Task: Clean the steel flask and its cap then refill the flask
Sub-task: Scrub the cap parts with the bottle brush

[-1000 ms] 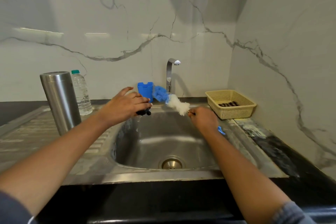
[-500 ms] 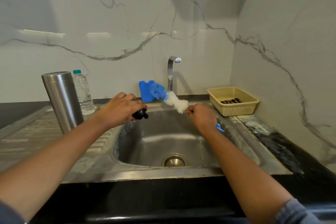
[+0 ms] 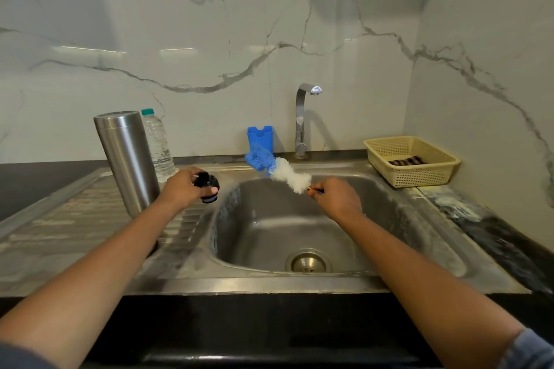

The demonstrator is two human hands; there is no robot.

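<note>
Steel sink (image 3: 254,280) fills the middle of the view, set into a dark counter against white marble walls; two bare forearms reach over its basin. The left hand (image 3: 183,189) is curled round a small black cap (image 3: 208,186), gripping it just above the basin's left edge; the right hand (image 3: 338,199) pinches the thin handle of a bottle brush (image 3: 277,169), whose white and blue bristles point up and left toward the cap without touching it. The steel flask (image 3: 127,159) stands upright on the ribbed draining board (image 3: 75,219) to the left, uncapped and well clear of both hands; a plastic water bottle (image 3: 157,144) stands just behind it. The tap (image 3: 302,117) at the back shows no running water; a cream basket (image 3: 410,171) sits at the right corner. Judging by this, the work is at the cap-scrubbing stage, early to midway; the cap is off and in hand with the brush ready beside it. Whether the flask's inside is already washed cannot be told. Left to do, most likely: brush and rinse the cap, rinse the flask if needed, refill it, perhaps from the bottle, and close it.
</note>
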